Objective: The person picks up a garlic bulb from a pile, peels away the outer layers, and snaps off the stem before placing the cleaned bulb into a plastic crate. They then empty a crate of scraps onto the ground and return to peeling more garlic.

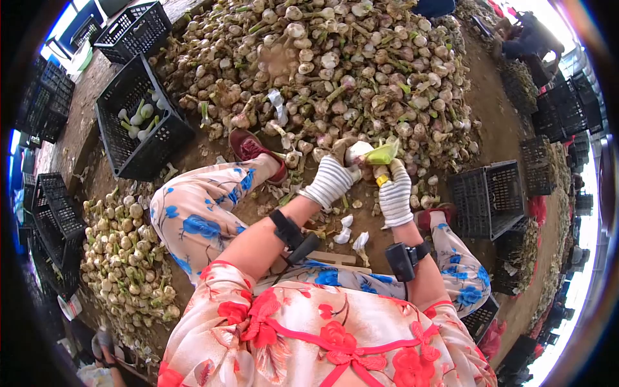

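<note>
Dirt floor (488,132) lies around a big heap of garlic (348,71). At its near edge, a white bulb (358,152) is between the two hands. The left hand (330,183) is curled around its side. The right hand (395,197) is nearly closed, pinching the green leaf (384,153). A snug, soft hold should keep the bulb steady without bruising it.

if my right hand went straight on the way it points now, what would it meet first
Past the green stem at its fingertips, your right hand would likely meet the garlic heap; the depth between is unclear.
</note>
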Demonstrator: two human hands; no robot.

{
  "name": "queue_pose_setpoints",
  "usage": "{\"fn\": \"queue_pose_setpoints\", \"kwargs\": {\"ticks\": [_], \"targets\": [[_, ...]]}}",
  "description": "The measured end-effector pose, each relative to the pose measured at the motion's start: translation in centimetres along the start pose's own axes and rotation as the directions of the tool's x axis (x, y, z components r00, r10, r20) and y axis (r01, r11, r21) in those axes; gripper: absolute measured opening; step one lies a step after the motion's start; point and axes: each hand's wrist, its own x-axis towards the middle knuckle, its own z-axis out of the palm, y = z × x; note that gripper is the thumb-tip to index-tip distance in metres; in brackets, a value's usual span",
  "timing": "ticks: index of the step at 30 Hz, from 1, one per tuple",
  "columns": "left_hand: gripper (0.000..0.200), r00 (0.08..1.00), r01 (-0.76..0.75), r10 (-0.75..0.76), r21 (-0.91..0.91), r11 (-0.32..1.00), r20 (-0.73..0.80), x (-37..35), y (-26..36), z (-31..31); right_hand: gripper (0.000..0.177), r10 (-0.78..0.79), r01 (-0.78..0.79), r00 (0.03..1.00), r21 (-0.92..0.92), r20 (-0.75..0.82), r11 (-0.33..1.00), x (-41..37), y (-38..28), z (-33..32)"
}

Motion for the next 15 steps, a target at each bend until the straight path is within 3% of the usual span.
{"fn": "queue_pose_setpoints", "kwargs": {"ticks": [2,4,6,8,9,10,11,12,13,14,15], "targets": [[0.053,0.983,-0.003,0.038,-0.19,0.982,0.18,1.0,0.0,-0.4,0.017,-0.081,0.08,0.997,-0.11,0.003,0.991,0.6,0.1,-1.1],[0.058,0.96,0.08,-0.018,-0.21,0.974,0.281,1.6,1.2,-1.1,0.017,-0.241,0.223,0.97,-0.317,-0.019,0.922,1.3,0.0,-1.7],[0.06,0.925,0.121,-0.035,-0.206,0.971,0.379,2.3,2.2,-1.8,0.018,-0.242,0.229,0.97,-0.256,-0.023,0.939,1.8,-1.9,-1.8],[0.066,0.911,0.1,-0.026,-0.161,0.982,0.411,2.1,2.2,-2.2,0.019,-0.401,0.378,0.916,-0.278,-0.028,0.883,2.0,-3.4,-1.5],[0.068,0.879,0.235,-0.083,-0.275,0.932,0.47,1.1,3.0,-2.1,0.021,-0.238,0.233,0.971,-0.224,0.005,0.946,2.6,-0.2,-2.1],[0.071,0.837,0.369,-0.13,-0.372,0.852,0.532,0.2,4.0,-2.1,0.018,-0.077,0.058,0.99,-0.164,-0.115,0.985,3.4,-1.7,-1.8],[0.075,0.778,0.323,-0.045,-0.337,0.884,0.627,-0.3,5.2,-2.1,0.018,-0.035,0.023,0.991,-0.097,-0.129,0.995,4.0,-0.3,-2.0],[0.076,0.699,0.405,-0.03,-0.361,0.84,0.714,-0.9,5.4,-1.7,0.018,0.008,-0.013,0.989,-0.032,-0.149,0.999,4.4,-0.7,-2.1],[0.078,0.655,0.462,-0.048,-0.35,0.815,0.754,-1.2,5.7,-1.6,0.019,0.109,-0.109,0.993,-0.001,-0.048,0.994,4.9,-1.2,-2.4],[0.08,0.617,0.51,-0.062,-0.339,0.791,0.785,-1.1,6.1,-1.7,0.019,0.312,-0.339,0.941,0.388,0.132,0.857,4.0,-2.0,-3.4],[0.082,0.666,0.425,0.021,-0.402,0.811,0.746,-0.6,4.1,-1.4,0.021,0.291,-0.36,0.933,0.514,0.213,0.778,3.6,-1.1,-4.0]]}}
